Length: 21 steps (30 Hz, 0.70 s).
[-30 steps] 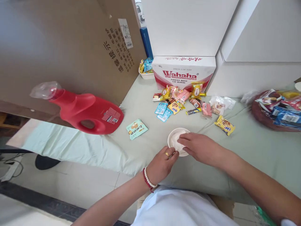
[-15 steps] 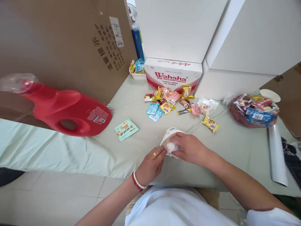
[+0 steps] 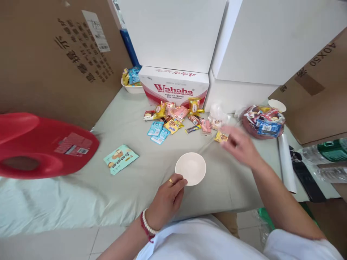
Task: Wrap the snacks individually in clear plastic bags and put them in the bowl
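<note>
My left hand (image 3: 169,193) grips the near-left rim of a white paper bowl (image 3: 192,168), thumb on the edge. The bowl sits close to my body, its inside bare. My right hand (image 3: 240,144) is raised to the right of the bowl, blurred, with a gap between thumb and fingers and nothing seen in it. Just beyond its fingers lies a yellow snack packet (image 3: 220,137), partly covered. Behind it is a crumpled clear plastic bag (image 3: 218,111). Several small wrapped snacks lie further left, among them a pink packet (image 3: 206,126) and blue sachets (image 3: 159,136).
A mint-green pouch (image 3: 121,159) lies left of the bowl, and a large red jug (image 3: 54,144) beyond it. A Wahaha carton (image 3: 173,86) stands behind the snacks. To the right are a bowl of packaged snacks (image 3: 264,122), a white roll (image 3: 286,164) and plastic bottles (image 3: 330,150).
My right hand has left the bowl, moving right and forward; the crumpled whitish stuff it held is gone from the bowl. My left hand still holds the rim. The view has swung right.
</note>
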Available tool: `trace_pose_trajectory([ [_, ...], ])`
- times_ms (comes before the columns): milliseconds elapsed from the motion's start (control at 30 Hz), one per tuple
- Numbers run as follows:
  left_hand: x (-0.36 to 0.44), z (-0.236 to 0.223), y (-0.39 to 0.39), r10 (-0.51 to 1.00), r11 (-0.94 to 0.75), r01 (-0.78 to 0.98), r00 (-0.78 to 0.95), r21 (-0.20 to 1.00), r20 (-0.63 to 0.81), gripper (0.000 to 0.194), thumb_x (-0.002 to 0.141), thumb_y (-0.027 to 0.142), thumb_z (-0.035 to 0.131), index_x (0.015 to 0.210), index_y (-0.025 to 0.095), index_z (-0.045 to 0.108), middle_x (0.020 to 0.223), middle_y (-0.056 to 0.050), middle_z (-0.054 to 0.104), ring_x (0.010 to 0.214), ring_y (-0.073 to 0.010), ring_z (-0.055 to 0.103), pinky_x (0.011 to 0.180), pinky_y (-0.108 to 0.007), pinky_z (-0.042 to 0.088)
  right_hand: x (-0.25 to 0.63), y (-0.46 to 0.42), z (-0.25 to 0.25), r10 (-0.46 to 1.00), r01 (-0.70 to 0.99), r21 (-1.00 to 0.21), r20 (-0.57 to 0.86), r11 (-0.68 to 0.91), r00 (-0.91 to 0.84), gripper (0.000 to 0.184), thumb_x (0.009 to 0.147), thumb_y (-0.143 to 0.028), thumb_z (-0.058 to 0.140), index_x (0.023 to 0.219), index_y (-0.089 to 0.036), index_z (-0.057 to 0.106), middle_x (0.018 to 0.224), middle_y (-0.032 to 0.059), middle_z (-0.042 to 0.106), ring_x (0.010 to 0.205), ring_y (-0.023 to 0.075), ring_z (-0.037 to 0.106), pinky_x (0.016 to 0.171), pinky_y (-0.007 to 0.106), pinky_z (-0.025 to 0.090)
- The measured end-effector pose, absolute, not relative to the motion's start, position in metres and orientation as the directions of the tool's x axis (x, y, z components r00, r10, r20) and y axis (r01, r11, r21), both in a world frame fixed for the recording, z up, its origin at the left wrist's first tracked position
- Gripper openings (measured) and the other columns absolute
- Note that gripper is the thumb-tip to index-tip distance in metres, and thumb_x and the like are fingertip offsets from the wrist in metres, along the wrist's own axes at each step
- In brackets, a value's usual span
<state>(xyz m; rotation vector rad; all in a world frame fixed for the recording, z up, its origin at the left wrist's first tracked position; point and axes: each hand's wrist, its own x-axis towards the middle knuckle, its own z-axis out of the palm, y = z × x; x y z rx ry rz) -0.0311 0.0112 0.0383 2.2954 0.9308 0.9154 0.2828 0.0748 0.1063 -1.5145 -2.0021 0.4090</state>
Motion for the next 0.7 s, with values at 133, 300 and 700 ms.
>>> trace_pose_trajectory([
  [133,-0.009,0.046,0.007,0.733,-0.593,0.297,0.585,0.749,0.348,0.036,0.093,0.001,0.045,0.113,0.025,0.064,0.100,-0.004,0.066,0.084,-0.0116,0.067,0.072,-0.020,0.057,0.247,-0.026,0.091,0.845,0.741,-0.439,0.091,0.509,-0.526,0.040,0.097,-0.038,0.064,0.135,-0.026,0.062,0.140,0.0122,0.062,0.103,0.0205,0.071,0.081,0.030,0.059],
  [300,0.019,0.048,0.004,0.661,-0.668,0.217,0.612,0.712,0.434,0.047,0.095,0.009,0.054,0.138,0.026,0.054,0.135,-0.014,0.059,0.115,-0.0182,0.066,0.093,-0.029,0.059,0.285,-0.067,0.088,0.933,0.857,-0.385,0.245,0.342,-0.262,0.024,0.100,-0.013,0.048,0.111,-0.022,0.067,0.104,0.0077,0.074,0.091,0.0178,0.071,0.079,0.028,0.057],
  [700,-0.022,0.003,0.010,0.926,-0.370,0.584,0.298,0.722,0.233,0.022,0.096,0.039,0.057,0.103,0.026,0.072,0.113,-0.008,0.067,0.096,-0.0198,0.072,0.072,-0.030,0.064,0.569,0.162,0.186,0.752,0.912,-0.129,0.527,-0.389,0.396,0.093,0.087,-0.055,0.025,0.103,0.031,0.057,0.104,0.0263,0.066,0.102,0.0219,0.065,0.078,0.034,0.039],
])
